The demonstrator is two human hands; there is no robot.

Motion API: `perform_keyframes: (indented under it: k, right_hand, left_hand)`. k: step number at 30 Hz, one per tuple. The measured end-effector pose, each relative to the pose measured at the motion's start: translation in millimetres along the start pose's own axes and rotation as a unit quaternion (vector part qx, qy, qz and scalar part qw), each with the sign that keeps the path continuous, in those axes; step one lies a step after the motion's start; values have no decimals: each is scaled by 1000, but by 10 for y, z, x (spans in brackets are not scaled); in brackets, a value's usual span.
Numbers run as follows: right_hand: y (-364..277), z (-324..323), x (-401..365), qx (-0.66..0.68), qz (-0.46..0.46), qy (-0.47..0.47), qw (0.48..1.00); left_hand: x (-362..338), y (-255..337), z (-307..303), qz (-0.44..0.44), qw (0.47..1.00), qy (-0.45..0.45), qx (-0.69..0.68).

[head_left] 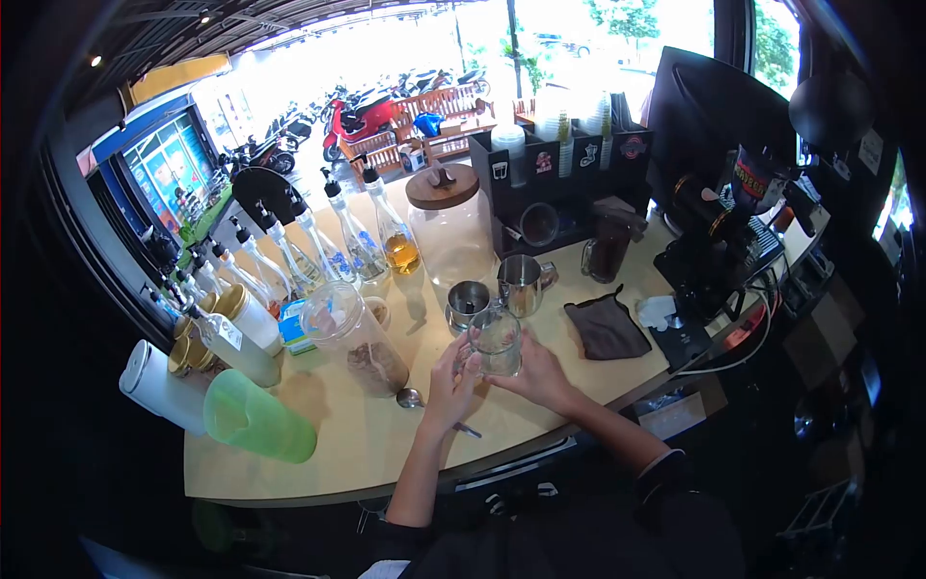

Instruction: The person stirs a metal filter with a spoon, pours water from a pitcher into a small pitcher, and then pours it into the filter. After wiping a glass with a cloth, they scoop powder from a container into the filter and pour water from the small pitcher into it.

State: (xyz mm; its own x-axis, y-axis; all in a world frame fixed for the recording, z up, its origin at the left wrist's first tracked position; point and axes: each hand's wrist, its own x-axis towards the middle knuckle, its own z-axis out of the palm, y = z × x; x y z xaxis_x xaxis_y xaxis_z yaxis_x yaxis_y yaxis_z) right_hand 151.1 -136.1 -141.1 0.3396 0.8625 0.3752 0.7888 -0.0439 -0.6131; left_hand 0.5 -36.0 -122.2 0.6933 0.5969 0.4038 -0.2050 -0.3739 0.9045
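Two hands share one clear glass mug (pixel 498 347) in my head view, and slipping is the risk I'd watch first: smooth glass could slide if either grip slackened or the palms were damp. The left hand (pixel 451 388) is partly closed, fingers curled against the mug's left side; I can't tell whether any finger passes through a handle. The right hand (pixel 540 378) is likewise half closed, cupping the other side and the lower wall. The mug sits between them, over the near half of the wooden counter (pixel 347 446); whether its base touches the top, I can't make out.

Just beyond its rim are a round stainless-steel cup (pixel 469 305) and a steel milk pitcher (pixel 521 286); a careless push forward could knock glass on metal and chip it. The metal spoon (pixel 411 398) lies with its handle running under the left wrist, so a dropped forearm could flick it towards the edge.

Farther left, the clear canister (pixel 371 362) of brown contents could be bumped by a wide left elbow. To the right lies a dark cloth (pixel 610 328), well apart from both hands.
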Motion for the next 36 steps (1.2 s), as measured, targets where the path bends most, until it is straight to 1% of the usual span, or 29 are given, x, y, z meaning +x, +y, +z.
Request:
perform_keyframes:
  k: [2,4,5,6,7,8,10,11,12,14,15,16,17,18,19,20,22,23,25,26,27,29,30,31,32,33,34,35,36]
  right_hand:
    - [11,11,-3,11,5,-6,1000]
    - [14,-1,-25,2,-32,41,999]
    - [0,-85,-60,1,-27,45,999]
    - [-7,-203,-95,52,-32,12,998]
    - [-17,-325,-118,102,-37,-19,994]
    - [62,-398,-149,100,-31,-13,994]
    - [276,-577,-238,-12,-95,-16,995]
    - [353,-737,-255,-17,-99,-16,995]
    - [446,-874,-279,-22,-93,-14,995]
    - [656,-1120,-312,-64,-48,124,989]
    - [788,-1258,-304,-111,-30,143,983]
    - [923,-1353,-327,-156,-12,162,974]
    - [1049,-1375,-396,-158,-10,162,974]
    - [1164,-1378,-458,-251,45,167,952]
    - [1230,-1394,-494,-341,100,170,919]
    - [1297,-1413,-512,-341,99,171,919]
    - [1405,-1434,-538,-408,125,91,900]
    - [1449,-1441,-541,-406,124,90,901]
    - [1465,-1456,-499,-370,122,121,913]
    - [1432,-1465,-480,-368,119,120,914]
    - [1401,-1497,-472,-363,104,148,914]
    - [1180,-1613,-421,-340,89,188,917]
    - [1033,-1666,-406,-338,84,186,919]
    - [866,-1722,-395,-240,82,214,943]
    - [773,-1744,-379,-139,80,239,958]
    - [751,-1734,-354,-137,77,236,959]
    - [732,-1723,-332,51,84,212,972]
    - [695,-1714,-309,237,91,179,951]
    - [635,-1698,-302,239,88,176,951]
  left_hand:
    - [-6,31,32,-4,1000,13,12]
    - [-1,98,84,-8,1000,17,22]
    - [15,170,116,32,993,55,95]
    - [32,240,163,72,979,90,166]
    - [41,287,225,92,972,119,181]
    - [55,352,306,95,973,111,177]
    - [89,494,480,206,913,204,287]
    - [102,548,599,241,904,225,272]
    - [117,538,712,241,907,222,266]
    - [154,511,918,305,909,165,231]
    - [176,525,1042,316,908,140,235]
    - [190,539,1145,317,909,138,232]
    - [203,551,1230,317,913,84,241]
    - [209,560,1296,317,914,30,252]
    - [215,540,1342,315,917,8,247]
    - [219,518,1370,316,916,9,247]
    - [204,476,1399,303,925,-26,229]
    - [202,468,1395,302,925,-25,230]
    - [201,460,1370,285,932,-32,223]
    - [197,457,1355,284,931,-31,226]
    - [194,454,1342,280,934,-30,220]
    - [192,450,1327,273,937,-25,216]
    - [188,447,1324,253,947,-29,193]
    - [183,446,1325,233,957,-33,170]
    - [182,451,1337,231,957,-29,173]
    - [192,464,1362,165,979,-37,117]
    - [207,473,1392,99,992,-44,60]
    - [237,430,1430,98,992,-40,62]
    - [279,349,1473,35,997,-40,-58]
